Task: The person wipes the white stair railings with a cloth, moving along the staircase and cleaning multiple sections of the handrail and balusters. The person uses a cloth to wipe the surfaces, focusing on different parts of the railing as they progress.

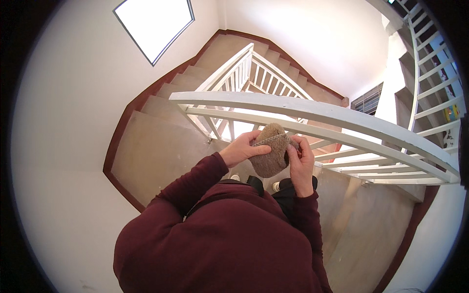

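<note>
A fuzzy brown fabric piece (270, 155), with a pale zigzag seam across its upper part, is held up between my two hands in front of my body. My left hand (243, 147) grips its left side, thumb lying on the front near the seam. At the right edge, my right hand (301, 161) pinches the plush material between thumb and fingers. What kind of item it is, I cannot tell.
A white railing (307, 108) runs just beyond my hands, its bars beneath the top rail. Stairs (168, 95) with dark red skirting go down behind it at the left. A window (157, 25) is in the left wall. More white railing (436, 89) stands at the far right.
</note>
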Demonstrator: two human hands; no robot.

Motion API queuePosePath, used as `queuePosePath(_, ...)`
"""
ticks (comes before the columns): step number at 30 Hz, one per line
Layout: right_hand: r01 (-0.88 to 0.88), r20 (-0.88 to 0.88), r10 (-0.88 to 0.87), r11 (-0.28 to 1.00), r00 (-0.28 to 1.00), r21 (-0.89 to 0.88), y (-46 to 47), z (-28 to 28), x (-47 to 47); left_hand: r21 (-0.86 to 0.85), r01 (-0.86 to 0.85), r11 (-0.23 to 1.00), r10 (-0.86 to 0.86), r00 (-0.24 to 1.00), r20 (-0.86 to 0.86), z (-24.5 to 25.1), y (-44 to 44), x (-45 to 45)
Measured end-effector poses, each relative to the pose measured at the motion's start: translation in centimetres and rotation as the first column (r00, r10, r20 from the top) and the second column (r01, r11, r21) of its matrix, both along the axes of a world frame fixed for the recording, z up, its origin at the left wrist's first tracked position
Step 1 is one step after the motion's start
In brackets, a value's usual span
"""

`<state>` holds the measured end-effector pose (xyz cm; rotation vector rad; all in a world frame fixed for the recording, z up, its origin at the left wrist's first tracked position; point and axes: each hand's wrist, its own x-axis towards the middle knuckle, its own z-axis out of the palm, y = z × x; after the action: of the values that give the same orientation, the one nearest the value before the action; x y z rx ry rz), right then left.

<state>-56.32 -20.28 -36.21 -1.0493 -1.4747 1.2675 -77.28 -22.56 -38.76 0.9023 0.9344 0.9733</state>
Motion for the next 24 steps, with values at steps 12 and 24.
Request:
queuePosePath(12, -0.106, 0.397, -0.259, 0.709, 0.88, 0.697, 4.9, 7.8, -0.1, 0.541, -0.13, 0.831, 0.291, 0.93, -0.224, 7.6, 5.1, -1.1)
queuePosePath(24, -0.098, 0.631, -0.517, 0.724, 0.578, 0.683, 8.4, 8.2, 3.4, 0.796, 0.172, 0.581, 0.633, 0.52, -0.574, 5.7, 13.9, 4.0)
